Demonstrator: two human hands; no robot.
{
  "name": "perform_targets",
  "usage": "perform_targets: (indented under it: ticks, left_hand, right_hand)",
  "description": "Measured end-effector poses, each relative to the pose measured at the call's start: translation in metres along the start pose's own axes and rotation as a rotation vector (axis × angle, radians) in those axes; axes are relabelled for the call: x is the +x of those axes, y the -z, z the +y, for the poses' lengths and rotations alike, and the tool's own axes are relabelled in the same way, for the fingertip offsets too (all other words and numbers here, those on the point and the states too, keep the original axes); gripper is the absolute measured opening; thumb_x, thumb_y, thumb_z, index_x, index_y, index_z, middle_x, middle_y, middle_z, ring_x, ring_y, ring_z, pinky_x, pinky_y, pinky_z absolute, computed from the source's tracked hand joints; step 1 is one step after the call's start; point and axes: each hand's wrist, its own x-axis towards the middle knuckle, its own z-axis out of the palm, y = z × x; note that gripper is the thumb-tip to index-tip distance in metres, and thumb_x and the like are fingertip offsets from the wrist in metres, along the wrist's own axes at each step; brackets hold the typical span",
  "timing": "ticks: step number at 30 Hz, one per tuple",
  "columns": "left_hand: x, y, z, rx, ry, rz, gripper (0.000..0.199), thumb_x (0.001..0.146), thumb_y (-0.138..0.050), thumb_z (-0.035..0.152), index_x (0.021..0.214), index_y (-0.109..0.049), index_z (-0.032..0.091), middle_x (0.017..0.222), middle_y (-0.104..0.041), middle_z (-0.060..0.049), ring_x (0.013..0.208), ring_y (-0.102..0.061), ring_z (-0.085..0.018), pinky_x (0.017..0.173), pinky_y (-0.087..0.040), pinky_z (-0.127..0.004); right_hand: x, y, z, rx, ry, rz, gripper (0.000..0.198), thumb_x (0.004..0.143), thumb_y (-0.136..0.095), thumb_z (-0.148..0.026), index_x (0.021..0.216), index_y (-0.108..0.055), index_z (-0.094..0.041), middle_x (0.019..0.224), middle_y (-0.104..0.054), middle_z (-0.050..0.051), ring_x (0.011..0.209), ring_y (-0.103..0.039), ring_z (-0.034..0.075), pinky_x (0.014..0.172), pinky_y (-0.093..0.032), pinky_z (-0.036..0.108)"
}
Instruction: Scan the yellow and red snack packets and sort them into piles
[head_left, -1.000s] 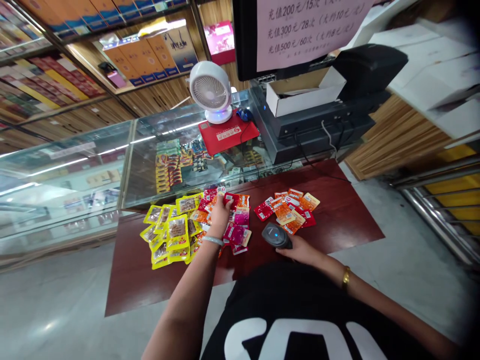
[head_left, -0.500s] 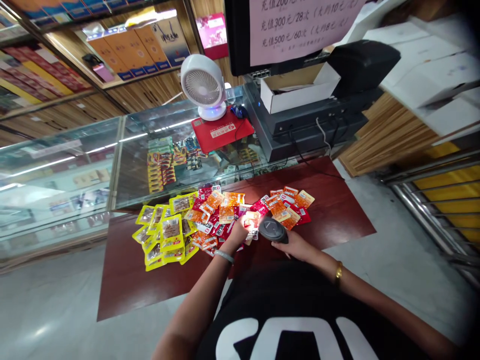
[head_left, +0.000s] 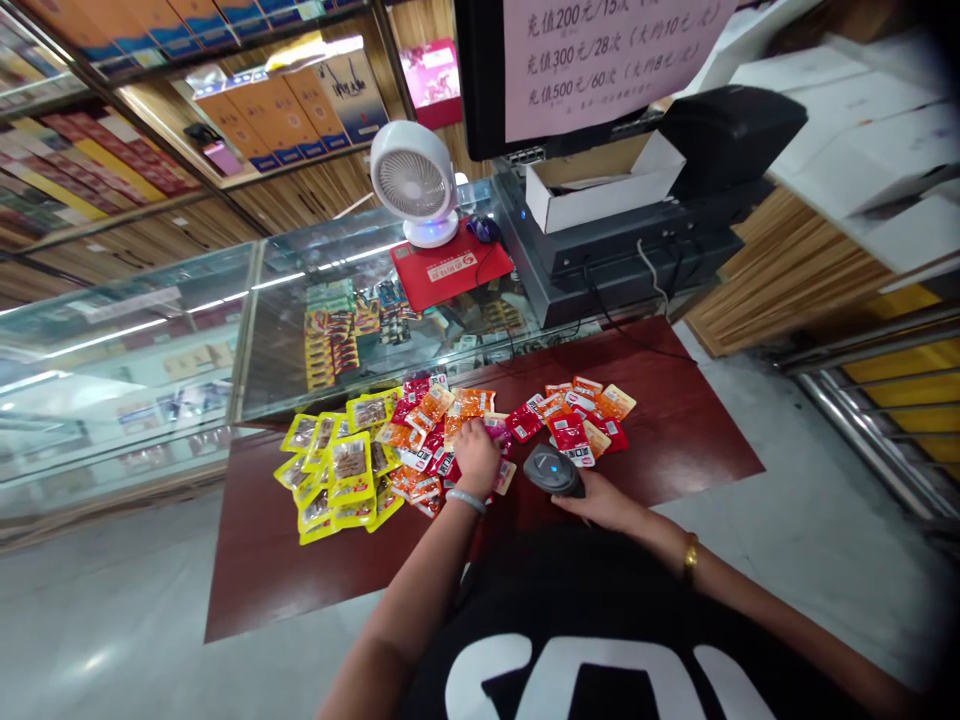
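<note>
Apparently for easy aim, my right hand (head_left: 602,498) held the scanner (head_left: 551,469) in curled fingers beside the right-hand packets (head_left: 589,408) on the desk (head_left: 686,430); from afar, I couldn't tell whether my left hand (head_left: 478,456), over the middle packets (head_left: 431,407), gripped any.

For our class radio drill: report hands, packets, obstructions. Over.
Left fingers on middle packet pile, grip unclear. Right fingers around scanner. Yellow pile left, red-orange pile right; scanner overlaps its near edge in view.
</note>
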Motion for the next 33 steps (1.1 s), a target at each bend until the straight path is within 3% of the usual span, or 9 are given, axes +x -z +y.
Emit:
perform_targets:
  ticks: [3, 8, 14, 18, 20, 25, 33]
  left_hand:
    - [0.003, 0.008, -0.012, 0.230, -0.001, 0.023, 0.046, 0.079, -0.069, 0.041, 0.114, -0.061, 0.011, 0.122, -0.058, -0.023, 0.119, -0.049, -0.039, 0.104, -0.032, -0.053]
    - [0.009, 0.006, -0.014, 0.280, -0.055, -0.071, 0.028, 0.085, -0.060, 0.040, 0.099, -0.066, 0.017, 0.114, -0.061, -0.017, 0.112, -0.052, -0.036, 0.100, -0.034, -0.051]
    - [0.000, 0.004, -0.012, 0.293, -0.066, 0.041, 0.056, 0.077, -0.069, 0.045, 0.120, -0.055, 0.012, 0.123, -0.056, -0.021, 0.119, -0.048, -0.038, 0.103, -0.031, -0.050]
    - [-0.006, -0.004, -0.003, 0.328, -0.117, -0.048, 0.033, 0.083, -0.062, 0.029, 0.111, -0.058, 0.014, 0.122, -0.058, -0.020, 0.117, -0.051, -0.036, 0.100, -0.034, -0.047]
    - [-0.008, -0.008, -0.001, 0.314, -0.116, -0.086, 0.030, 0.083, -0.062, 0.027, 0.109, -0.058, 0.014, 0.118, -0.061, -0.020, 0.118, -0.053, -0.035, 0.099, -0.035, -0.045]
    - [-0.011, -0.005, -0.011, 0.168, -0.007, -0.204, 0.046, 0.083, -0.067, 0.040, 0.116, -0.051, 0.013, 0.099, -0.069, -0.018, 0.099, -0.066, -0.031, 0.088, -0.041, -0.038]
    - [-0.026, 0.008, -0.027, -0.009, 0.082, -0.143, 0.047, 0.078, -0.073, 0.046, 0.111, -0.051, 0.020, 0.098, -0.072, -0.010, 0.092, -0.068, -0.027, 0.073, -0.040, -0.029]
  right_hand:
    - [-0.002, -0.001, 0.000, 0.012, -0.018, 0.003, 0.045, 0.071, -0.077, -0.045, 0.107, -0.071, -0.019, 0.098, -0.077, 0.007, 0.104, -0.068, 0.033, 0.093, -0.054, 0.048]
    - [-0.002, -0.001, -0.003, -0.009, -0.019, 0.014, 0.042, 0.070, -0.078, -0.043, 0.103, -0.071, -0.018, 0.094, -0.077, 0.008, 0.098, -0.070, 0.032, 0.089, -0.056, 0.046]
    - [-0.003, -0.001, 0.003, -0.003, -0.034, 0.008, 0.042, 0.072, -0.076, -0.042, 0.105, -0.071, -0.017, 0.092, -0.077, 0.007, 0.098, -0.070, 0.032, 0.090, -0.056, 0.046]
    - [0.000, -0.002, 0.010, -0.016, -0.022, 0.022, 0.047, 0.070, -0.078, -0.043, 0.109, -0.070, -0.016, 0.104, -0.077, 0.010, 0.104, -0.069, 0.033, 0.097, -0.052, 0.049]
    - [0.001, -0.002, 0.012, -0.017, -0.004, 0.025, 0.050, 0.071, -0.077, -0.043, 0.112, -0.069, -0.016, 0.110, -0.076, 0.011, 0.106, -0.068, 0.033, 0.100, -0.050, 0.051]
    - [0.001, 0.001, 0.014, -0.013, 0.004, 0.026, 0.051, 0.075, -0.075, -0.042, 0.119, -0.066, -0.016, 0.115, -0.074, 0.011, 0.110, -0.067, 0.033, 0.102, -0.048, 0.050]
    - [0.002, 0.000, 0.004, 0.026, 0.014, -0.010, 0.055, 0.075, -0.076, -0.046, 0.120, -0.066, -0.017, 0.116, -0.074, 0.012, 0.112, -0.066, 0.033, 0.106, -0.045, 0.052]
